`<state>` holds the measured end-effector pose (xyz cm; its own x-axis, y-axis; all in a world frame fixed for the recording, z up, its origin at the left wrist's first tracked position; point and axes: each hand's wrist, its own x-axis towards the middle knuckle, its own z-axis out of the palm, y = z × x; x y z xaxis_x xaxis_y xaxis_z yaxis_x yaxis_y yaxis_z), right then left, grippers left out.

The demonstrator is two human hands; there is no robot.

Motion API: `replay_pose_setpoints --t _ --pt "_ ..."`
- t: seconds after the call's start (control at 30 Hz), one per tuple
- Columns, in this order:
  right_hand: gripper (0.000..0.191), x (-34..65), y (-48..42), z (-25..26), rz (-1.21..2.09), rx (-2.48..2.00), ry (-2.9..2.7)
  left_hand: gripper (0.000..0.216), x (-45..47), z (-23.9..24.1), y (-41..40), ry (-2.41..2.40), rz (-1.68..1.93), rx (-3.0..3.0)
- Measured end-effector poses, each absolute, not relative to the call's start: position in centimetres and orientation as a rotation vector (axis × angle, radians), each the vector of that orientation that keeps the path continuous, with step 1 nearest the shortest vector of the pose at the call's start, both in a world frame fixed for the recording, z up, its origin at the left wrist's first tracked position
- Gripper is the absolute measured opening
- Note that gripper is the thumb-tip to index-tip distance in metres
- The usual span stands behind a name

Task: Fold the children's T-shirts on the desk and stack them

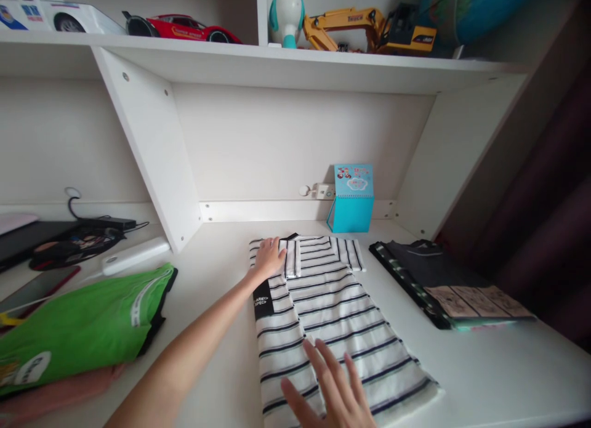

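A white T-shirt with dark stripes (332, 311) lies partly folded on the white desk, its left side turned inward over the body. A black patch with white lettering (264, 300) shows near its left edge. My left hand (270, 257) rests on the upper left of the shirt, by the folded sleeve, fingers stretched out and pressed flat. Over the lower part of the shirt is my right hand (332, 391), fingers spread and holding nothing. Whether its fingertips touch the cloth I cannot tell.
Folded dark clothes (443, 286) lie to the right. At the left are green clothing (92, 329), a white power strip (135, 255) and dark cables (78, 240). A blue desk calendar (353, 200) stands at the back, under a shelf (300, 61) with toys.
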<state>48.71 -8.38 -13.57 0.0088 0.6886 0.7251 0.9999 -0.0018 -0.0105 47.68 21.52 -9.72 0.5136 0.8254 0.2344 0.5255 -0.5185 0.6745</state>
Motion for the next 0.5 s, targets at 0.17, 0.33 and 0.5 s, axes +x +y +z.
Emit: replay_pose_setpoints --t 0.17,0.33,0.5 --pt "0.036 43.4 -4.5 -16.7 -0.990 -1.482 -1.635 0.070 44.9 -10.9 21.0 1.281 0.221 2.640" --pt "0.037 40.4 -2.6 -18.0 -0.974 -1.475 -1.567 0.077 43.5 -10.1 21.7 1.199 0.156 2.676" --pt "0.033 41.0 -3.1 -16.6 -0.921 -1.329 -1.652 0.069 42.4 -10.4 20.8 1.038 0.197 2.747"
